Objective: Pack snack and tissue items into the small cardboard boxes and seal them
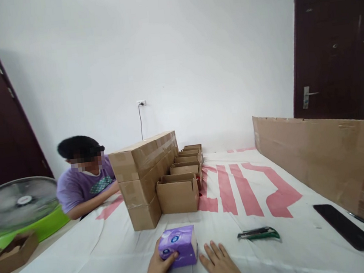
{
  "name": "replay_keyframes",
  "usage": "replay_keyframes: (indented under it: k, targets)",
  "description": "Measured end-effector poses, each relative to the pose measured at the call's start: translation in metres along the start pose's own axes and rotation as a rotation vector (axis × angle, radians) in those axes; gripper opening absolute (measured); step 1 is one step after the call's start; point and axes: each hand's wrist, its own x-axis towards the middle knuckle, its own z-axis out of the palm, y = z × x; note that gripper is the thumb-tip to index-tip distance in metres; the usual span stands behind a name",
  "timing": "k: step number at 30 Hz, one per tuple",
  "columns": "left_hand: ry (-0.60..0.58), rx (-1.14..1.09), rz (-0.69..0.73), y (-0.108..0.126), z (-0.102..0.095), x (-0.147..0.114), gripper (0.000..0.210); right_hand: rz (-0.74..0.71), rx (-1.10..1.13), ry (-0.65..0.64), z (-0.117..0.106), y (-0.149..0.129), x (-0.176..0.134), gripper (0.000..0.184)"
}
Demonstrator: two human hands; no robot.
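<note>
Tissue pack (pixel 181 248) was gripped in a person's left hand (pixel 159 264) at the near side of a white-covered table (pixel 84 261), the right hand (pixel 221 265) spread wide, palm down, just beside it, as a light, steady hold seemed best for keeping the soft pack uncreased.

To your left, you see a big fan (pixel 25 200) and a person (pixel 84 187) in a purple shirt. A cord (pixel 140 123) hangs from a plug (pixel 141 104) on the white wall (pixel 208 54). On your right, a green cutter (pixel 262 233) and a long cardboard sheet (pixel 315 156) sit on the counter (pixel 84 261).
</note>
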Motion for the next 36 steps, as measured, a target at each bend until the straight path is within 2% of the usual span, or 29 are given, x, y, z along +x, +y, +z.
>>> replay_keyframes:
  k: [4,9,10,13,15,26,34,36]
  targets:
    - [0.021,-0.008,0.024,-0.004,0.002,-0.003,0.089,-0.063,-0.047,-0.004,0.006,0.001,0.0,0.089]
    - [0.002,-0.043,0.071,-0.007,0.005,-0.004,0.092,0.023,-0.073,0.004,0.014,0.004,0.01,0.057]
    - [-0.004,-0.039,0.065,-0.006,0.005,-0.004,0.091,0.014,-0.074,0.001,0.015,0.004,0.01,0.058]
    - [-0.018,-0.029,0.038,-0.003,0.007,-0.004,0.089,-0.014,-0.067,-0.005,0.018,0.003,0.008,0.08]
    - [-0.014,-0.02,0.024,-0.001,0.007,-0.004,0.086,0.014,-0.066,-0.004,0.021,0.003,0.008,0.087]
    - [0.083,0.092,0.009,0.016,0.012,-0.011,0.06,0.035,-0.04,0.001,0.052,0.014,0.027,0.087]
    - [0.14,0.168,-0.058,0.006,0.012,-0.01,0.066,-0.086,0.041,-0.017,0.065,0.025,0.029,0.084]
    - [0.139,0.161,-0.066,0.004,0.012,-0.01,0.07,-0.136,0.029,0.008,0.068,0.03,0.029,0.073]
